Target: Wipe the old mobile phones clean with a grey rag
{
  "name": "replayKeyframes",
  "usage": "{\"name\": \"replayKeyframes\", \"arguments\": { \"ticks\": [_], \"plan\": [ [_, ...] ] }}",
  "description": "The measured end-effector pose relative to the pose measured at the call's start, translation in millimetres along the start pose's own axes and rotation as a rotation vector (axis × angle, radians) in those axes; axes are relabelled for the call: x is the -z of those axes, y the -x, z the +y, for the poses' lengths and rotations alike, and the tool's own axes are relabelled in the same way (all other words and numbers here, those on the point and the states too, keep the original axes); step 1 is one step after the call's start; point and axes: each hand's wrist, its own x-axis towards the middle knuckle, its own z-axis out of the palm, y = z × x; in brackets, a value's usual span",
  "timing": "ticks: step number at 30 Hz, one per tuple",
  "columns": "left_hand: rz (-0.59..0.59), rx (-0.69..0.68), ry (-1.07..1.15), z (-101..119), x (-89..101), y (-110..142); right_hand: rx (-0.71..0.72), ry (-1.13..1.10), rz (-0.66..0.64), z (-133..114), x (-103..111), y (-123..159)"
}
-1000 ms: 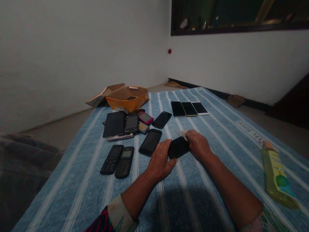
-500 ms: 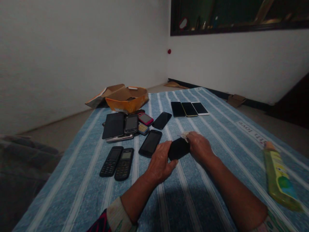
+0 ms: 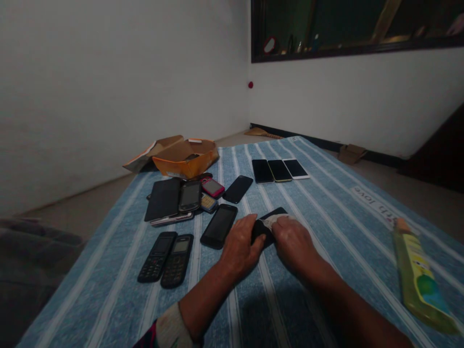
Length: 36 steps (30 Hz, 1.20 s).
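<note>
A flat black phone (image 3: 258, 232) lies on the striped cloth between my hands, partly covered by them. My left hand (image 3: 239, 245) grips its left end, thumb on the near edge and fingers across the far side. A crumpled whitish cloth (image 3: 272, 219) is bunched under the fingers of my right hand (image 3: 294, 241), which press it onto the phone's surface. Just left of my left hand rests a dark touchscreen phone (image 3: 219, 226). Farther left, two black keypad phones (image 3: 156, 257) lie side by side.
A pile of phones and dark flat devices (image 3: 163, 199) sits at the left, before an opened orange box (image 3: 186, 166). One black phone (image 3: 238, 189) lies beside the pile. Three phones (image 3: 279, 171) form a row at the back. A yellow-green liquid bottle (image 3: 416, 278) lies at the right.
My right hand has slid the cloth leftward and nearer across the phone, from its far right end toward the middle. My left hand keeps its grip. The view has tilted up slightly.
</note>
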Motion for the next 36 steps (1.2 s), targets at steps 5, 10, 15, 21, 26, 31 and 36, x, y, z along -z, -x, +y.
{"name": "replayKeyframes", "arguments": {
  "ticks": [5,10,15,21,26,31,36],
  "plan": [
    [-0.096,-0.121,0.085,4.9,0.1,-5.8,0.093,-0.149,0.04,-9.3,-8.1,3.3],
    [-0.144,-0.16,0.101,1.8,2.9,-2.1,0.104,-0.376,0.051,-5.9,-14.8,2.8],
    [-0.117,-0.198,0.073,-4.1,-0.5,-1.6,0.151,-0.528,0.012,1.5,-11.3,1.8],
    [-0.123,-0.166,-0.034,-5.2,-8.7,-2.2,0.202,-0.725,-0.039,13.5,2.2,-0.6],
    [-0.153,-0.123,-0.116,-1.5,-12.8,0.3,0.214,-0.648,-0.07,16.0,0.4,-1.2],
    [-0.144,-0.101,-0.16,-1.5,-11.3,0.6,0.185,-0.484,-0.074,8.5,-3.6,0.5],
    [-0.124,-0.157,-0.14,-2.9,-11.6,-0.4,0.157,-0.577,-0.036,5.6,-2.6,1.2]
  ]
}}
